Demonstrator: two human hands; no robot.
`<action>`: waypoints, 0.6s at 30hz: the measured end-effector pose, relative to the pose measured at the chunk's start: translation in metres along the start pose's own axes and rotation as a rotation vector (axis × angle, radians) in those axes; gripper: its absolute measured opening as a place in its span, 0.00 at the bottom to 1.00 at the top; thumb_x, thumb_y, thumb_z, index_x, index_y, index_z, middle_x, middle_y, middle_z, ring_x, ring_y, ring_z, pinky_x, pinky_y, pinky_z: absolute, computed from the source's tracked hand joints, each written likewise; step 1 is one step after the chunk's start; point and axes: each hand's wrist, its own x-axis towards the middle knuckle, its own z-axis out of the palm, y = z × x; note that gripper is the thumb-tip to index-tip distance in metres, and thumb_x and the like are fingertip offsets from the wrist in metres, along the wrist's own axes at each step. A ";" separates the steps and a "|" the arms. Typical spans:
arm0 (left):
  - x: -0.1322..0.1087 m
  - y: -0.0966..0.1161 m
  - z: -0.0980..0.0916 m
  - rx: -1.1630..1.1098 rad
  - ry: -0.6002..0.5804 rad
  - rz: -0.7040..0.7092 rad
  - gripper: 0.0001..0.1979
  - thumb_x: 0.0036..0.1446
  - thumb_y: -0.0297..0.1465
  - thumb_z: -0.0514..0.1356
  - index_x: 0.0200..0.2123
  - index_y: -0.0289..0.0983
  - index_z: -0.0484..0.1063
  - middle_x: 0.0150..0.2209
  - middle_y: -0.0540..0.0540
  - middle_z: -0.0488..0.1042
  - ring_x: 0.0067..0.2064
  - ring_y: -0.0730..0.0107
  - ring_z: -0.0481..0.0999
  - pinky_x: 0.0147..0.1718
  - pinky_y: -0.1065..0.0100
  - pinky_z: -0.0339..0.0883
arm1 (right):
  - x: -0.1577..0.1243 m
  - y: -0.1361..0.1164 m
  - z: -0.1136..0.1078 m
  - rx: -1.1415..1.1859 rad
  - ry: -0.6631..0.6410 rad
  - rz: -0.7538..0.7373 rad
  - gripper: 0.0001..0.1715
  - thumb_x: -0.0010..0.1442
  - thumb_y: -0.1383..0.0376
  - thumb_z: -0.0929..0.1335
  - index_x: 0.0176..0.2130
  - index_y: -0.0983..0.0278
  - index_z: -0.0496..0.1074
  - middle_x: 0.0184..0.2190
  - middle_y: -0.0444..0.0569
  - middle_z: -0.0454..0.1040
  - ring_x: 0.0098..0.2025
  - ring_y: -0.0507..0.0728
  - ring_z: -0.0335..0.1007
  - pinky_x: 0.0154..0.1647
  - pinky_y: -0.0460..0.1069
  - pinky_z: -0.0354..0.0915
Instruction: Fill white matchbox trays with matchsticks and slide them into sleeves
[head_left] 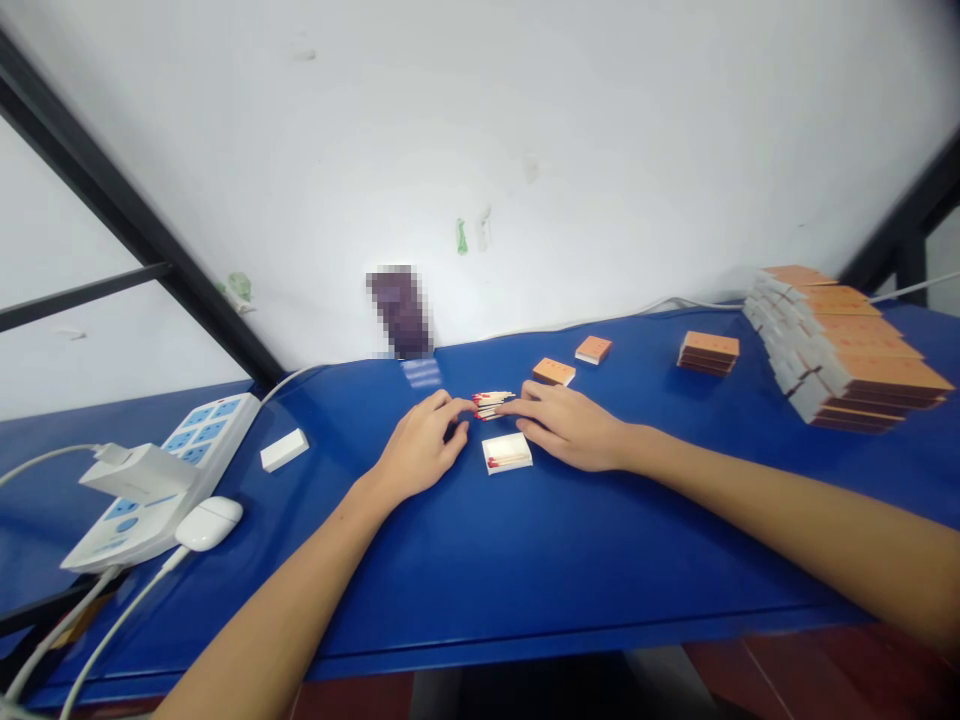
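Note:
A small pile of red-tipped matches (491, 399) lies on the blue table, between my two hands. My left hand (424, 440) rests at its left, the index fingertip touching the red heads and the thumb held apart. From the other side my right hand (566, 425) reaches in, its index fingertip on the wooden ends and its thumb lower down, apart from the finger. Neither hand visibly grips a match. Just below the pile sits an open white matchbox tray (517, 442) with a few matches along its near side.
Two orange matchboxes (554, 372) lie behind my right hand. Farther right stand a short stack of matchboxes (707, 353) and a large stack (847, 350). At the left are a white block (284, 450), a power strip (217, 425) and a white earbud case (209, 523) with cables.

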 end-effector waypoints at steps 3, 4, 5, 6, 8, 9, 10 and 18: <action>0.000 0.000 -0.001 0.010 -0.003 0.001 0.14 0.66 0.32 0.50 0.48 0.41 0.73 0.39 0.46 0.69 0.37 0.66 0.71 0.39 0.63 0.67 | 0.000 0.000 0.000 0.000 0.006 0.004 0.23 0.69 0.64 0.57 0.59 0.60 0.69 0.38 0.50 0.67 0.38 0.57 0.65 0.41 0.53 0.61; 0.000 0.000 -0.001 0.011 -0.005 0.007 0.13 0.66 0.32 0.50 0.47 0.41 0.74 0.39 0.46 0.69 0.37 0.66 0.71 0.39 0.63 0.67 | 0.000 0.001 0.001 0.004 0.009 0.005 0.23 0.69 0.65 0.58 0.58 0.61 0.70 0.38 0.50 0.67 0.37 0.57 0.65 0.40 0.53 0.61; 0.000 0.000 -0.001 0.008 -0.007 0.013 0.13 0.66 0.32 0.50 0.47 0.41 0.74 0.39 0.46 0.69 0.37 0.66 0.71 0.39 0.63 0.67 | 0.000 0.001 0.001 0.008 0.011 0.007 0.22 0.69 0.65 0.58 0.57 0.61 0.70 0.38 0.50 0.67 0.37 0.57 0.65 0.39 0.52 0.61; 0.000 0.000 -0.001 0.004 -0.010 0.018 0.14 0.66 0.32 0.50 0.47 0.41 0.74 0.39 0.46 0.69 0.37 0.66 0.71 0.38 0.64 0.67 | 0.000 0.001 0.001 0.011 0.010 0.008 0.22 0.68 0.66 0.58 0.56 0.61 0.71 0.37 0.50 0.67 0.36 0.56 0.65 0.39 0.52 0.61; 0.000 0.000 -0.001 -0.003 -0.018 0.024 0.14 0.66 0.32 0.50 0.49 0.42 0.73 0.40 0.46 0.69 0.37 0.66 0.71 0.38 0.64 0.67 | 0.000 0.001 0.000 0.012 0.005 0.010 0.22 0.68 0.67 0.58 0.54 0.61 0.72 0.37 0.50 0.67 0.35 0.56 0.64 0.38 0.51 0.61; 0.000 -0.001 -0.001 -0.003 -0.023 0.027 0.14 0.66 0.32 0.50 0.50 0.42 0.72 0.40 0.46 0.69 0.37 0.66 0.71 0.38 0.64 0.67 | 0.000 0.001 0.000 0.011 0.001 0.009 0.22 0.67 0.68 0.58 0.54 0.61 0.73 0.37 0.50 0.67 0.35 0.56 0.64 0.38 0.51 0.61; 0.000 -0.001 0.000 -0.001 -0.027 0.028 0.15 0.66 0.32 0.50 0.51 0.42 0.72 0.40 0.46 0.69 0.38 0.66 0.71 0.38 0.64 0.67 | 0.001 0.001 0.000 0.011 -0.002 0.008 0.22 0.67 0.68 0.58 0.54 0.62 0.73 0.37 0.50 0.67 0.35 0.56 0.64 0.38 0.51 0.61; 0.000 -0.001 0.001 0.023 -0.023 -0.010 0.16 0.66 0.33 0.50 0.53 0.41 0.71 0.40 0.46 0.69 0.38 0.66 0.71 0.38 0.64 0.67 | 0.001 0.001 0.001 -0.017 -0.004 0.005 0.25 0.67 0.68 0.58 0.60 0.60 0.69 0.37 0.50 0.67 0.35 0.56 0.64 0.37 0.51 0.60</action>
